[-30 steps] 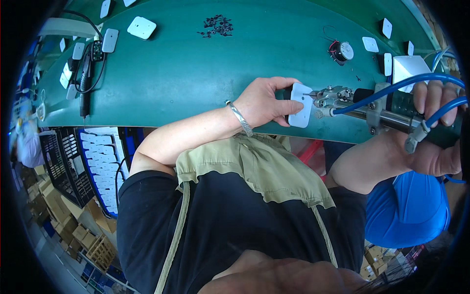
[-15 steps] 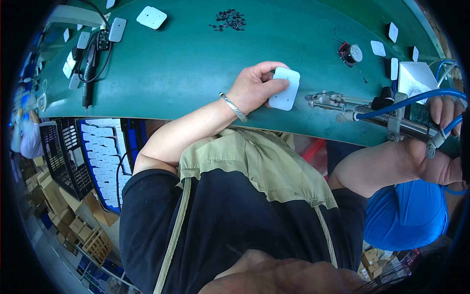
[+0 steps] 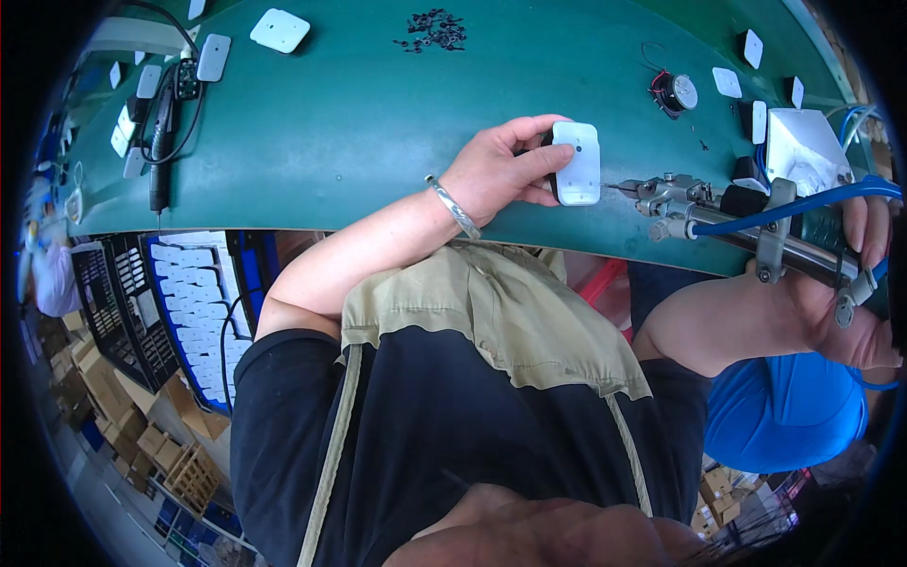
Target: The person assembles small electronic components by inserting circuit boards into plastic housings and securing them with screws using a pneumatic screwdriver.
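Note:
My left hand (image 3: pixel 501 168) grips a small rounded case (image 3: pixel 578 165), white on its top face and dark along the left side, thumb on the white face and fingers behind. On the right, my right hand (image 3: pixel 836 312) is closed around a pneumatic tool (image 3: pixel 690 197) with a metal cylinder and blue hoses. Part of that hand is hidden behind the tool's brackets. The tool's thin pointed tip lies just right of the case, with a small gap between them.
A heap of small black screws (image 3: pixel 435 31) lies at the far middle of the green table (image 3: pixel 321 113). A round speaker with wires (image 3: pixel 675 92) is farther right, near several white-faced cases. A black electric screwdriver (image 3: pixel 161 146) lies left. White pieces fill a blue crate (image 3: pixel 198 312) below.
My left hand has moved slightly right and turned the case more upright, showing its dark side. The tool's tip now sits closer to the case.

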Tool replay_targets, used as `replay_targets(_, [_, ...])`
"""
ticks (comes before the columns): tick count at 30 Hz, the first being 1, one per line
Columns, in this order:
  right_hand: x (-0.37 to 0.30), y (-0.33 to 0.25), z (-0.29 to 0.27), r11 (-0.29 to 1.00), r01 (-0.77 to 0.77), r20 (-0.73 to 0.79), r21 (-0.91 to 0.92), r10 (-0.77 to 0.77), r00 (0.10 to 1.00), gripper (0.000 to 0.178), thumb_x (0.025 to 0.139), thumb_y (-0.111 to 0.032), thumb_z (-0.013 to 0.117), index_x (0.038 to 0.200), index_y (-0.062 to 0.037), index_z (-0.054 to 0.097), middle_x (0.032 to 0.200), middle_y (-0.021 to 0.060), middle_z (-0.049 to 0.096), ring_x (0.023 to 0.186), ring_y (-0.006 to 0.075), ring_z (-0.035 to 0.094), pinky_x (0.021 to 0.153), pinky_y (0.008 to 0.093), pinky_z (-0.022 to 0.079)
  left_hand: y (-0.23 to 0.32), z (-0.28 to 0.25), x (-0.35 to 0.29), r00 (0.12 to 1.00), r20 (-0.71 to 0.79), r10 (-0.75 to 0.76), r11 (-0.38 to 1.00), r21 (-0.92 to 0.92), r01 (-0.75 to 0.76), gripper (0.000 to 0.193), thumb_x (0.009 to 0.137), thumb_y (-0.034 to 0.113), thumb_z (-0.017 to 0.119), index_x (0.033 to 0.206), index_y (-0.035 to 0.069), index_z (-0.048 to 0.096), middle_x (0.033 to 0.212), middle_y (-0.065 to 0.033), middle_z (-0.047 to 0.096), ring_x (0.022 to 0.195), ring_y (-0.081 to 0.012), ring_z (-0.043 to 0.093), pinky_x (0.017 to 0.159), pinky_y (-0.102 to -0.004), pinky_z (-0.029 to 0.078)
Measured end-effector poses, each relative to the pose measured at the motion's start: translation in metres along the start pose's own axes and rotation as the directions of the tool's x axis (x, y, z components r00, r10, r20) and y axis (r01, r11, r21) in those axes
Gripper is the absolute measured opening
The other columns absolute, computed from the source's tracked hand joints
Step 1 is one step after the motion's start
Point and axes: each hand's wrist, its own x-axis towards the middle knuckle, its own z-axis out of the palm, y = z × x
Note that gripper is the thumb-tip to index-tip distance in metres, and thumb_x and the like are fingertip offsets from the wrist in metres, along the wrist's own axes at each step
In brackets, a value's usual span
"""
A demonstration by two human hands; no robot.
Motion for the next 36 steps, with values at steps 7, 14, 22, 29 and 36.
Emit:
replay_targets(7, [-0.001, 0.013, -0.003, 0.974, 0.052, 0.009, 0.22, -0.055, 0.998, 0.034, 0.087, -0.027, 0.05, 0.098, 0.0038, 0.045, 0.056, 0.0092, 0.048, 0.037, 0.0117, 0.041, 0.032, 0.0181, 0.039, 0.002, 0.004, -0.003, 1.0, 0.007, -0.002, 1.0, -0.018, 0.002, 0.037, 0.086, 0.017, 0.054, 0.121, 0.006, 0.045, 0.102, -0.0072, 0.058, 0.086, -0.016, 0.061, 0.069, -0.0278, 0.053])
replay_targets(14, [-0.007, 0.006, 0.007, 0.947, -0.036, -0.045, 0.318, 0.053, 0.998, 0.036, 0.086, -0.028, 0.053, 0.098, 0.0045, 0.044, 0.057, 0.0094, 0.049, 0.036, 0.012, 0.042, 0.032, 0.0181, 0.04, 0.002, 0.008, -0.004, 1.0, -0.009, 0.009, 1.0, -0.029, -0.01, 0.037, 0.086, 0.017, 0.054, 0.12, 0.006, 0.046, 0.1, -0.0071, 0.058, 0.084, -0.0156, 0.061, 0.067, -0.027, 0.053])
replay_targets(22, [0.008, 0.017, -0.006, 0.903, -0.169, 0.171, 0.394, 0.109, 0.979, 0.037, 0.086, -0.03, 0.052, 0.102, 0.0028, 0.044, 0.06, 0.0089, 0.051, 0.038, 0.0127, 0.044, 0.033, 0.0193, 0.039, 0.012, 0.004, 0.004, 1.0, -0.003, 0.014, 0.999, -0.032, -0.015, 0.037, 0.085, 0.016, 0.055, 0.119, 0.006, 0.046, 0.1, -0.0076, 0.059, 0.083, -0.0157, 0.061, 0.066, -0.0265, 0.054])
replay_targets(29, [-0.027, 0.009, 0.018, 0.901, -0.134, 0.017, 0.413, 0.139, 0.99, 0.043, 0.078, -0.03, 0.059, 0.107, -0.0055, 0.04, 0.077, 0.003, 0.049, 0.061, 0.0108, 0.045, 0.057, 0.0229, 0.035, 0.01, 0.007, 0.003, 0.998, 0.05, 0.032, 0.983, -0.183, -0.022, 0.034, 0.084, 0.01, 0.054, 0.117, 0.006, 0.049, 0.101, -0.0065, 0.059, 0.084, -0.0165, 0.061, 0.066, -0.0291, 0.054])
replay_targets(36, [-0.032, 0.005, 0.016, 0.926, -0.114, -0.102, 0.361, 0.161, 0.982, 0.045, 0.083, -0.025, 0.054, 0.117, -0.004, 0.033, 0.078, 0.008, 0.048, 0.063, 0.0147, 0.048, 0.058, 0.0256, 0.038, 0.002, -0.013, 0.006, 0.989, -0.11, 0.1, 0.995, 0.017, -0.099, 0.034, 0.08, 0.014, 0.061, 0.113, 0.011, 0.054, 0.083, -0.0011, 0.058, 0.068, -0.0089, 0.06, 0.055, -0.0224, 0.053])
